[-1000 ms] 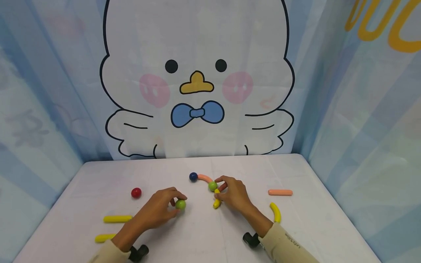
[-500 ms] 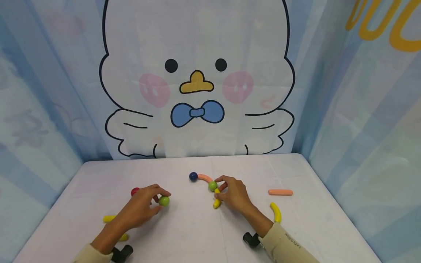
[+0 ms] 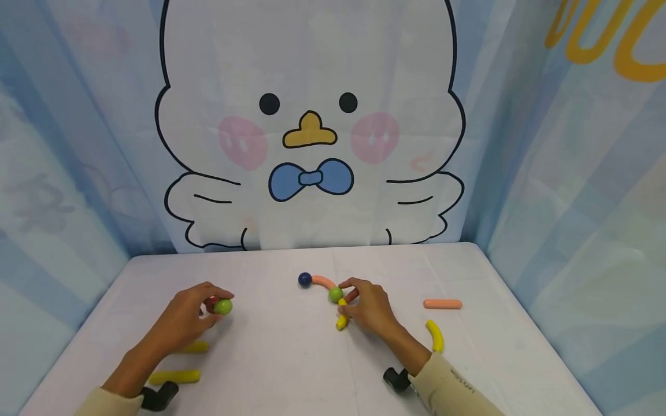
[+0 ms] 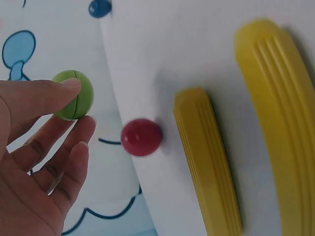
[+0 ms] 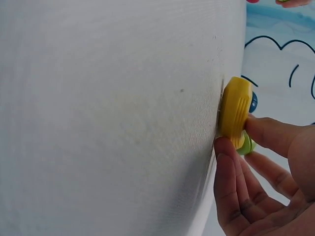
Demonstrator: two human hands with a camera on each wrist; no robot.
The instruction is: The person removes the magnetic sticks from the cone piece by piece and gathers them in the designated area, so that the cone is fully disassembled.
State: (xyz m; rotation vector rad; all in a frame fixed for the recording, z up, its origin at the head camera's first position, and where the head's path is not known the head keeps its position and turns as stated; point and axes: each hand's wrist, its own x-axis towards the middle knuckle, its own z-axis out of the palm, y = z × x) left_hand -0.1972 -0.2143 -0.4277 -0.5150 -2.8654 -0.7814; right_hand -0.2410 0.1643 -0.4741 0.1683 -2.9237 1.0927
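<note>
The left hand point(image 3: 182, 320) pinches a glossy green ball point(image 3: 223, 306) in its fingertips, just beside the small red ball point(image 4: 141, 137) on the white table point(image 3: 291, 370), near left. The right hand point(image 3: 370, 309) grips a short curved yellow stick point(image 3: 341, 321) touching a second green ball point(image 3: 335, 294), seemingly to keep that joined chain steady. The cuff's lettering is too small to read.

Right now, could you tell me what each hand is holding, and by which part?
The left hand pinches a green ball at its sides; the right hand grips the yellow curved piece.
</note>
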